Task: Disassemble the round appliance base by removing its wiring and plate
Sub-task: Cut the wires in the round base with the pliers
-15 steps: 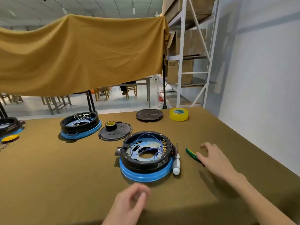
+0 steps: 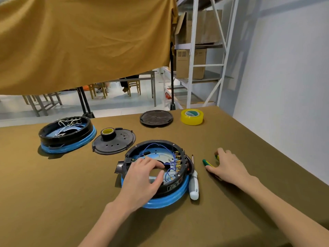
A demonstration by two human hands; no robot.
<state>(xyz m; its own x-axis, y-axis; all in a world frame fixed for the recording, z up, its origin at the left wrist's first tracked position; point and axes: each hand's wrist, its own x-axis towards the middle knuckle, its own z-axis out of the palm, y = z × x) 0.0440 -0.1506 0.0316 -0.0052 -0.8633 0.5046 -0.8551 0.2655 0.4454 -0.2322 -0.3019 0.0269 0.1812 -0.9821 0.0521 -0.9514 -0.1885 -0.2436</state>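
Note:
The round appliance base (image 2: 170,196), black with a blue ring, lies open in the middle of the table. Blue wiring (image 2: 169,167) and brass terminals (image 2: 178,161) show inside it, above a pale plate (image 2: 154,155). My left hand (image 2: 142,179) rests on the base, its fingers curled down into the centre opening and the thumb on the near side. My right hand (image 2: 227,166) is to the right of the base, fingers and thumb closed around a green-and-yellow handled tool (image 2: 206,163) that lies on the table.
A white-handled screwdriver (image 2: 194,186) leans against the base's right side. Behind lie a black cover plate (image 2: 117,145) carrying a small tape roll (image 2: 108,132), a second base (image 2: 66,134), a black disc (image 2: 156,118) and yellow tape (image 2: 192,116). A wall bounds the table's right edge.
My left hand rose from the near table edge onto the base and curled into its centre. My right hand closed over the green tool. The view moved closer.

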